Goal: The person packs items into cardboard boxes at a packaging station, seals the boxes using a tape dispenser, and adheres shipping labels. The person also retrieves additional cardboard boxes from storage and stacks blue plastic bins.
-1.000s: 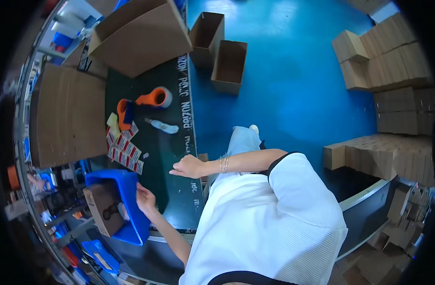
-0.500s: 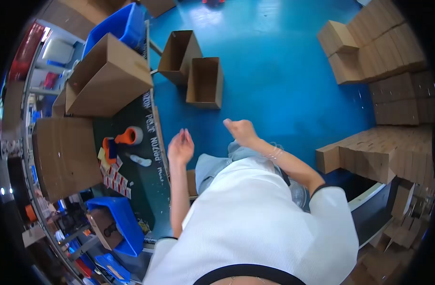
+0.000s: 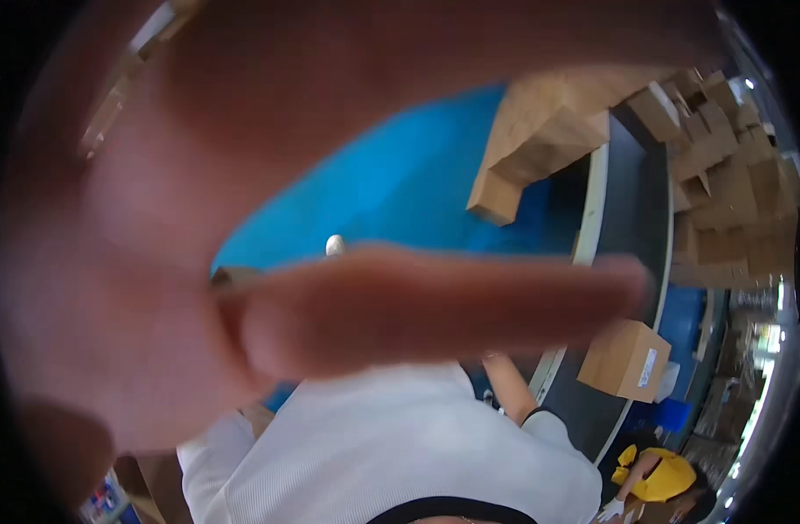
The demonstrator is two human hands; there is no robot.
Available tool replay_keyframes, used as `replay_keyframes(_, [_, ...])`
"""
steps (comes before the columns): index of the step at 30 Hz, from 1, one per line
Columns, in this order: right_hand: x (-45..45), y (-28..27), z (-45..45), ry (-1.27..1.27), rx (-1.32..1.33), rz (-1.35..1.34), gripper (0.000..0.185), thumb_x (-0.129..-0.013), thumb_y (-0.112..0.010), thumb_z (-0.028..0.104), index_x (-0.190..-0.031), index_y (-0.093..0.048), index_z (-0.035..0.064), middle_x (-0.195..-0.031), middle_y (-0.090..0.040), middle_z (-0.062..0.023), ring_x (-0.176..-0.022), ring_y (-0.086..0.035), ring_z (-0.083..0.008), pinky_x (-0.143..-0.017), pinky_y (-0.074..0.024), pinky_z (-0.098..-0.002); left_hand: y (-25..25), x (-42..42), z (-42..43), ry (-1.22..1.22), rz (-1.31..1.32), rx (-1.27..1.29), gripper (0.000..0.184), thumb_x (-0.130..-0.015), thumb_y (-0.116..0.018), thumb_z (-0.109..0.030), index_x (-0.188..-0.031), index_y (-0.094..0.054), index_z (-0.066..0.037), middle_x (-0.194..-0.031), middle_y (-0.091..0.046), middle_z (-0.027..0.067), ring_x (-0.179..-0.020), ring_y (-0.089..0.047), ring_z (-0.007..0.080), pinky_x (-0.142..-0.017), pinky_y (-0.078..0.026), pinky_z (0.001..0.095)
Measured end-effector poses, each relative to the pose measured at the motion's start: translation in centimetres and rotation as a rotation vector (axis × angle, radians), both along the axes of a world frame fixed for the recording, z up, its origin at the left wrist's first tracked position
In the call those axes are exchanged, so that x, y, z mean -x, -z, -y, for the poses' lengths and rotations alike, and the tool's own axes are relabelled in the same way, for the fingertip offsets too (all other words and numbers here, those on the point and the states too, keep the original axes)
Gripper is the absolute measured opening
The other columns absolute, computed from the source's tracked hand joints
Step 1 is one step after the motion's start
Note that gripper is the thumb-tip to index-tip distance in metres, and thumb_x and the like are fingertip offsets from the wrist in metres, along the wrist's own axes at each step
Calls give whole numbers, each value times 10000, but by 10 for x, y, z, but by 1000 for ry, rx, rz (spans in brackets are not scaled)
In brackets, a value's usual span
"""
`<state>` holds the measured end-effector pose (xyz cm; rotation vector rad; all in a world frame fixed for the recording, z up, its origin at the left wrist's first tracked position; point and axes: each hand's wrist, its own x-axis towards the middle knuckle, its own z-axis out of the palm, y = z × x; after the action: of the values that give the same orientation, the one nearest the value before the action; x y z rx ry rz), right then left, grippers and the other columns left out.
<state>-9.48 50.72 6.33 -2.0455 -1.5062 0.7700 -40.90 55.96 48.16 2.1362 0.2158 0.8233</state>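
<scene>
My left hand (image 3: pixel 155 297) fills much of the view, very close to the camera and blurred. One finger or thumb stretches across to the right, well apart from the rest of the hand above it. Nothing shows in its grasp. Low in the middle my right forearm (image 3: pixel 511 390) reaches up from the white sleeve, beside the conveyor. The right hand itself is hidden behind the stretched digit. Nearest to that arm on the right, a closed cardboard box (image 3: pixel 627 360) with a white label sits on the dark conveyor belt (image 3: pixel 631 188).
Stacked cardboard cartons (image 3: pixel 548 140) stand on the blue floor (image 3: pixel 374 188) at the belt's left edge. More cardboard boxes (image 3: pixel 732 192) are piled beyond the belt. At lower right is a co-worker in yellow (image 3: pixel 666 479) with a white-gloved hand (image 3: pixel 611 509).
The view has swung right, from the bench with tape dispensers and open boxes toward the conveyor. My left hand has risen close before the camera.
</scene>
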Motion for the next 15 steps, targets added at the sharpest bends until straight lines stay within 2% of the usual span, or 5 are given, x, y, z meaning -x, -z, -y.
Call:
replay_keyframes(4, [9, 32, -46, -4, 1, 3, 686, -959, -345, 517, -578, -512, -28, -589, -512, -250, -567, -519, -418, -553, -356, -490, 4, 8, -83, 66, -81, -102, 891, -874, -496, -554, -1487, -29, -106, -1506, 22, 282, -1404, -41, 408, -1066, -262, 570])
replay_keyframes(9, [71, 30, -185, -168, -49, -30, 656, -956, -362, 507, -572, -519, -1, -581, -515, -226, -552, -513, -405, -526, -357, -485, 11, 6, -205, 57, -5, -94, 885, -879, -488, -547, -1481, -33, -85, -1503, 4, 287, -1400, -66, 406, -1064, -274, 552])
replay_keyframes(12, [115, -2, -272, -323, -72, -52, 620, -957, -387, 484, -570, -516, 17, -563, -510, -204, -532, -509, -382, -508, -362, -466, 7, -2, -279, 72, 54, -89, 881, -882, -484, -542, -1478, -36, -73, -1501, -6, 289, -1398, -82, 405, -1064, -282, 542])
replay_keyframes(13, [126, -19, -297, -349, -177, -97, 609, -959, -396, 470, -561, -513, 24, -553, -507, -197, -518, -506, -373, -497, -362, -453, 4, -6, -306, 87, 64, -89, 880, -883, -483, -541, -1477, -37, -68, -1501, -10, 290, -1397, -87, 404, -1063, -285, 538])
replay_keyframes(15, [131, -31, -332, -312, -182, -114, 607, -960, -396, 470, -564, -517, 26, -548, -505, -192, -513, -505, -372, -492, -359, -449, 2, -24, -357, 135, 67, -80, 878, -885, -480, -538, -1475, -39, -60, -1499, -17, 292, -1395, -97, 403, -1063, -290, 531])
